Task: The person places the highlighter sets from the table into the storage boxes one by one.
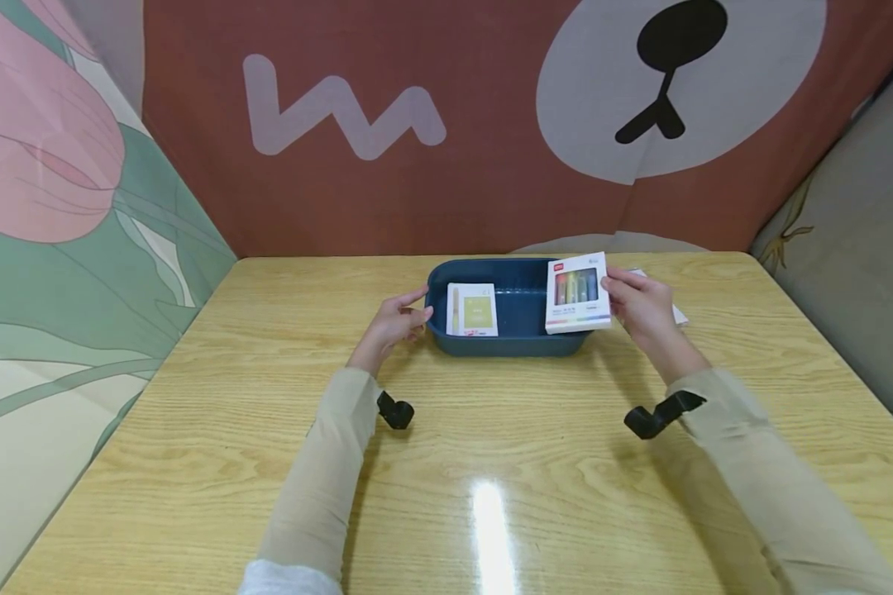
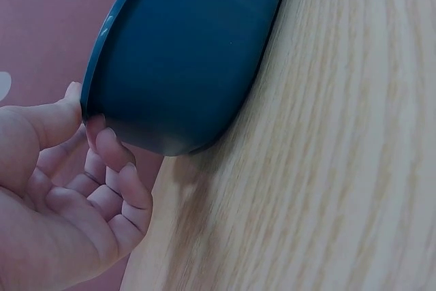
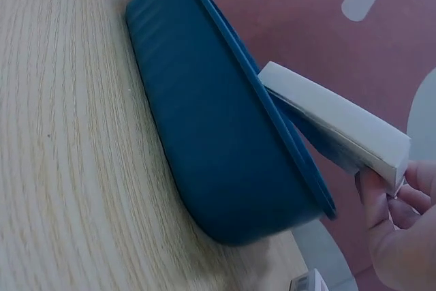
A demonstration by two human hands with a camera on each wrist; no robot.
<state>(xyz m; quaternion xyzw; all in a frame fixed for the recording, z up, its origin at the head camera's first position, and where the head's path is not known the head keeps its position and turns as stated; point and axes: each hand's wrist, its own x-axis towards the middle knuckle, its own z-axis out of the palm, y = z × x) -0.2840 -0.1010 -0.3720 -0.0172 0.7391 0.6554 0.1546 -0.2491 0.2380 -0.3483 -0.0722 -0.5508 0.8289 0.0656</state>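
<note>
Person's wearing wrinkly beige sleeves, with whitish fabric peeking out past the left one. Chunky black hook-shaped gadgets are jutting off both wrists. Left hand and right hand are both going totally bare.

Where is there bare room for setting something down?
Bare tabletop lies between the left sleeve and the right sleeve, in front of the blue bin; also from the left sleeve to the pink-flowered wall. Crowded: the bin's right end, where the right hand holds a windowed white box.
</note>
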